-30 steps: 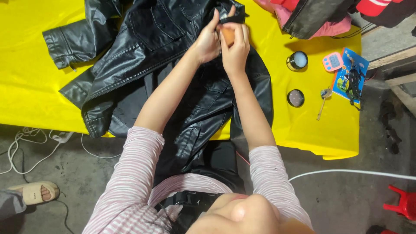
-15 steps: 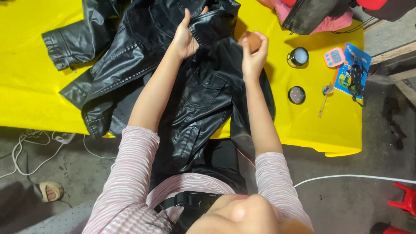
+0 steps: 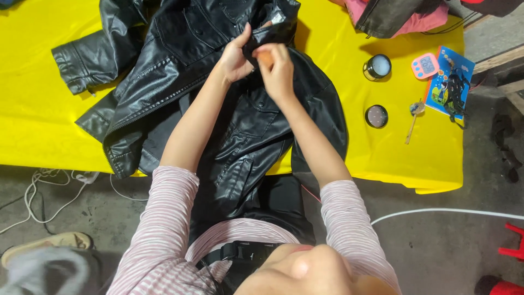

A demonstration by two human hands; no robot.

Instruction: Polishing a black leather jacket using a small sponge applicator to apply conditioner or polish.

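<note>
A person, seen from above, works on a black leather jacket (image 3: 218,109) spread over a table with a yellow cover (image 3: 33,131); the jacket's lower part hangs off the near edge at six o'clock into the person's lap. Half a second ago the two hands were apart, the left on a raised fold and the right lifted away holding something small and orange; now they have come together at twelve o'clock, high on the jacket. The left hand (image 3: 236,54) pinches a bunched fold of the leather, fingers closed on it. The right hand (image 3: 279,68) is curled tight around a small orange object (image 3: 265,56), only a sliver showing, pressed against that same fold. Judging by this, the orange piece is back on the leather, being rubbed or dabbed there. Counted: one black jacket in hand, with one sleeve (image 3: 87,65) lying toward ten o'clock; two small round tins at three o'clock, one with a pale top (image 3: 377,66) and one dark (image 3: 376,116); one pink timer (image 3: 425,65); one blue packet (image 3: 450,82); one thin stick (image 3: 412,123); and more clothing, pink and dark (image 3: 393,16), bunched at one o'clock.
</note>
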